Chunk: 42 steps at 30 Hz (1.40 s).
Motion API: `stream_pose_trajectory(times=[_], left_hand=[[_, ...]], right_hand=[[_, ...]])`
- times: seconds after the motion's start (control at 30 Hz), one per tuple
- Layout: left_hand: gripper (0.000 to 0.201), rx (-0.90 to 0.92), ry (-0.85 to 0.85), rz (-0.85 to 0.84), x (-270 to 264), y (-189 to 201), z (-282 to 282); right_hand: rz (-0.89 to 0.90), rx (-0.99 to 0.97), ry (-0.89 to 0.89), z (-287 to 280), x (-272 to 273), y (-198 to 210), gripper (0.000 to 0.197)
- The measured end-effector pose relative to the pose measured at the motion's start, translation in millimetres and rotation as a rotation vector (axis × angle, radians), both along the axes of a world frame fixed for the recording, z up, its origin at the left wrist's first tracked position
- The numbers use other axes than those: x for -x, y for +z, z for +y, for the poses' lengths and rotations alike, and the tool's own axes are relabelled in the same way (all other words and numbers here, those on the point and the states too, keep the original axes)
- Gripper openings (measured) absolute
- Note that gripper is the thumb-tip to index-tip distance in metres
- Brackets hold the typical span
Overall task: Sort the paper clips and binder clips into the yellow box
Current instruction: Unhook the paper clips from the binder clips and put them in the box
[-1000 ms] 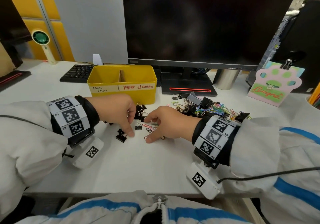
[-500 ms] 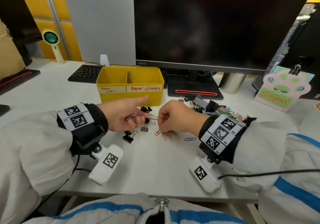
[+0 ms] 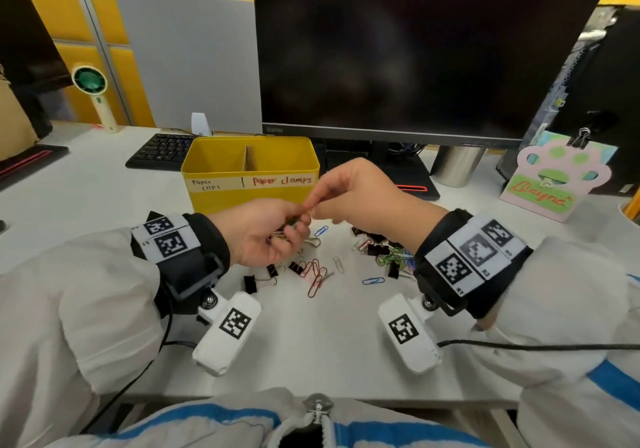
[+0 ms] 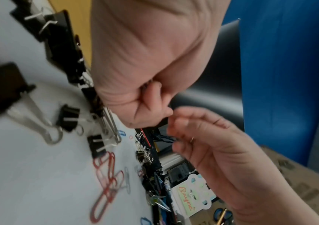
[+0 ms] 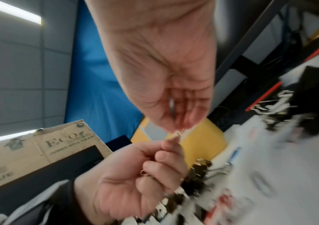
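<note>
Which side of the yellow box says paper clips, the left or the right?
The left compartment of the yellow box. Its label reads "paper clips" in black; the right compartment says "paper clamps" in red.

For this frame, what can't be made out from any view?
- Yellow box contents: head view, front wall hides the floor.
- What the left hand holds: curled fingers cover it.
- Whether the right hand pinches anything: right wrist view blurred.
</note>
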State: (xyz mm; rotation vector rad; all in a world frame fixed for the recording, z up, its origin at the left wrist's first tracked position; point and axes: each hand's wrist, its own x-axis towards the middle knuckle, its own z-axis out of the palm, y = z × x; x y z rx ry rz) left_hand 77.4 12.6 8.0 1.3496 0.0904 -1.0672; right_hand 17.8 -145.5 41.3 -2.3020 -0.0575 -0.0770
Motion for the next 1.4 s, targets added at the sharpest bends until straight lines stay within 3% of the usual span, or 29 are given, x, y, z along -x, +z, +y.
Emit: stream_pose_trajectory(times=[0.07,0.17,0.27,0.37,0.5,0.6,0.83,0.9,1.03,1.07,1.13,1.2,1.27,1.33,1.4], left_hand=[[0.031,-0.183,-0.081,-0.237,-4,-4,1],[0.030,-0.550,-0.296,-0.760,-7,-8,7],[0.025,-0.665,-0.544,-1.072,-4,-7,10],[0.022,-0.689,-0.609,-1.120,-5,-6,12],[0.016,-0.786,-0.471,-1.213,-12,-4,16],[0.015,-0.772,-0.311,-1.201,-14,-1,16],[0.033,-0.538,-0.161,-0.812,-10,-1,11],[0.034,-0.490,-0.114,-0.750,-10,-5,9],[0.034,-0.524,-0.183,-0.818,-4,-6,4],[0.033,-0.548,-0.225,-0.871,-3,-7,3],[0.029,-0.568,-0.326,-0.932,-3,-8,3],[0.027,-0.612,-0.455,-0.971,0,-8,2],[0.030,-0.668,-0.541,-1.027,2,-9,1],[0.031,-0.703,-0.579,-1.091,4,-10,-3],[0.028,-0.727,-0.601,-1.141,8,-11,-6]], right_hand=[[0.167,0.199,-0.105,-8,4,-6,0.018],[0.441,0.353,-0.082,-10,17,-25,0.057],[0.417,0.335,-0.030,-3,20,-42,0.080],[0.347,0.319,0.043,6,16,-52,0.067],[0.247,0.218,0.106,6,16,-56,0.028],[0.240,0.217,0.134,0,14,-55,0.014],[0.213,0.402,0.101,-9,6,-50,0.012],[0.251,0.157,-0.017,-17,3,-47,0.012],[0.451,-1.045,-0.281,-35,5,-40,0.021],[0.455,-1.261,-0.321,-40,9,-38,0.020],[0.435,-1.457,-0.339,-50,15,-35,0.017],[0.453,-1.413,-0.306,-54,21,-32,0.027],[0.493,-1.174,-0.276,-53,26,-29,0.038],[0.503,-0.870,-0.233,-50,29,-30,0.037],[0.519,-0.748,-0.209,-48,31,-33,0.038]])
